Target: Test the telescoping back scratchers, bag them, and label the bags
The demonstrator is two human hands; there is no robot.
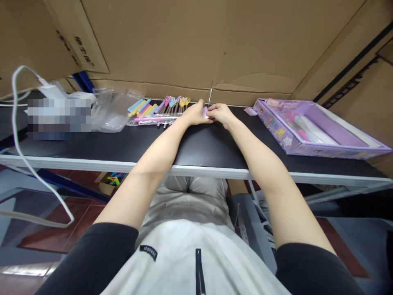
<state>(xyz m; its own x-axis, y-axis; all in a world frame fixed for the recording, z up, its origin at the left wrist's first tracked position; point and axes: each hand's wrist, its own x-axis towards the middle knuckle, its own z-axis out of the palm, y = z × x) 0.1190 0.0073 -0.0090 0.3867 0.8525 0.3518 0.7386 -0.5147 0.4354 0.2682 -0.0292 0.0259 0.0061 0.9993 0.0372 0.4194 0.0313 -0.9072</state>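
The left hand [194, 114] is gripping a small pale-purple piece [205, 112] above the black table [208, 147]. The right hand [221, 114] has bent fingers at its edge — whether they grip, I cannot tell.

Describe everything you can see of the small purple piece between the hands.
The purple piece is pale; its material and any markings are too small to tell. It sits between the thumb and fingers of the left hand, near the black tabletop's back edge. The right hand has its fingertips at its right side.
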